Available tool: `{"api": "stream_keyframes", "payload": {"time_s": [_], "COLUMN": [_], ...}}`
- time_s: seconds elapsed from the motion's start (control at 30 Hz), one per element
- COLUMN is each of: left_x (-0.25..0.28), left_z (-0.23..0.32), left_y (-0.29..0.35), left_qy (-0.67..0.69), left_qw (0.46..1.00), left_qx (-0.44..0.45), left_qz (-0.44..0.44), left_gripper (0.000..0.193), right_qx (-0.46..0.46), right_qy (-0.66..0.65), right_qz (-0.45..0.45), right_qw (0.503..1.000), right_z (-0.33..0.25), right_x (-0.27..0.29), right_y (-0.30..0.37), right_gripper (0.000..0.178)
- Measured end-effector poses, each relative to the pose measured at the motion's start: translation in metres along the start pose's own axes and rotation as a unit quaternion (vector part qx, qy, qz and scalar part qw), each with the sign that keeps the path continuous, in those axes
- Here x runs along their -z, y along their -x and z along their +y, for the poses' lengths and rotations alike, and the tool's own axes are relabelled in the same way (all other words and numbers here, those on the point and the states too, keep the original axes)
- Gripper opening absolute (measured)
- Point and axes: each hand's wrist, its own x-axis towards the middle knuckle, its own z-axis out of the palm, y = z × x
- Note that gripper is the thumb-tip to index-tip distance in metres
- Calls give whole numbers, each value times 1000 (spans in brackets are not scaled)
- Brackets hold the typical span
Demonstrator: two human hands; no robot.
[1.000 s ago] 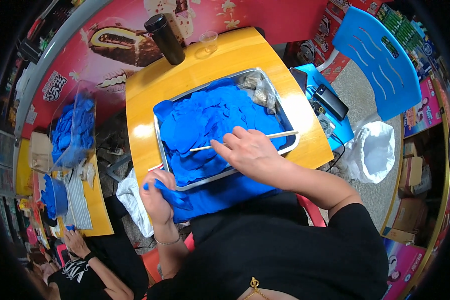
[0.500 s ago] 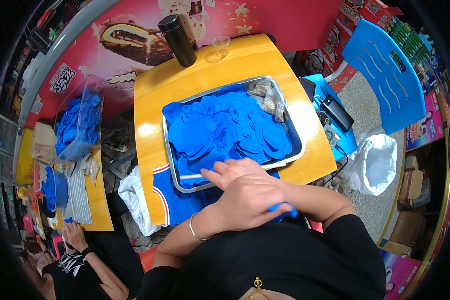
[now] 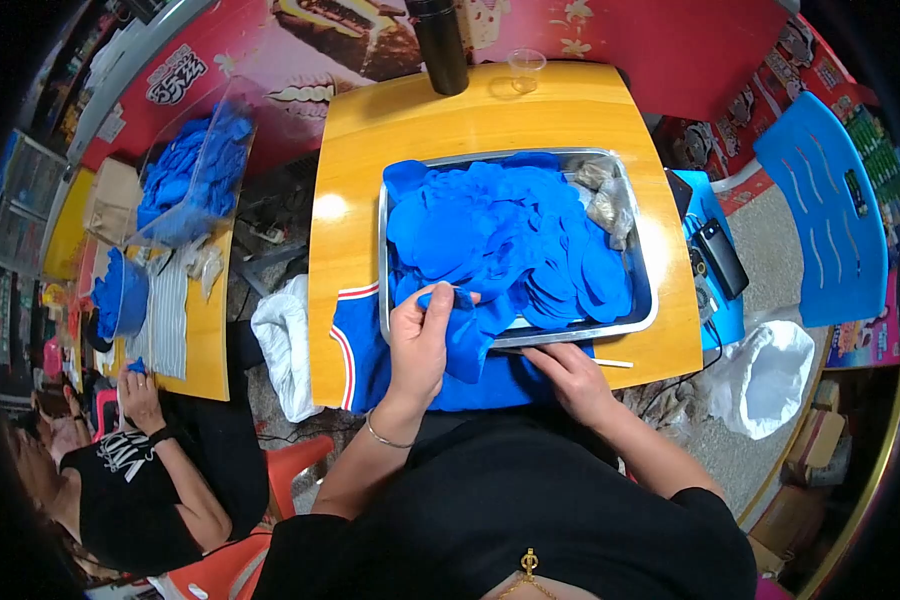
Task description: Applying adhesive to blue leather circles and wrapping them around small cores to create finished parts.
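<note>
Yellow table (image 3: 360,140): my left hand (image 3: 419,345) pinches one blue piece (image 3: 467,348), right hand (image 3: 574,382) at white stick (image 3: 616,363), grip unclear, heaped tray (image 3: 610,328) left.

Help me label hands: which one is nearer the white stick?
Right. The right hand is at the white stick, with one end showing to its right; the left hand is off to the left, pinching a blue piece.

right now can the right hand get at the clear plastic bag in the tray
Probably yes: nothing covers the clear plastic bag from above, though the right hand seems to hold a white stick.
</note>
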Motion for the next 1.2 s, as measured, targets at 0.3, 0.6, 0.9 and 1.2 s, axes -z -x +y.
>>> {"api": "stream_keyframes", "payload": {"time_s": [0.3,0.6,0.9,1.2], "left_x": [-21,-24,25,9], "left_z": [-8,-15,-8,15], "left_y": [15,11,-40,-38], "left_qy": [-154,-161,-243,-413], "left_qw": [987,974,966,852], "left_qx": [-26,-148,-90,-319], "left_qz": [-43,-67,-19,-43], "left_gripper": [21,28,35,48], "right_qx": [-21,-171,-44,-89], "right_qy": [-163,-340,348,118], "right_qz": [165,113,6,5], "right_qw": [973,918,936,989], "right_z": [-25,-32,90,110], "right_x": [24,34,110,127], "right_y": [-39,-82,-86,-97], "right_gripper": [28,14,12,13]}}
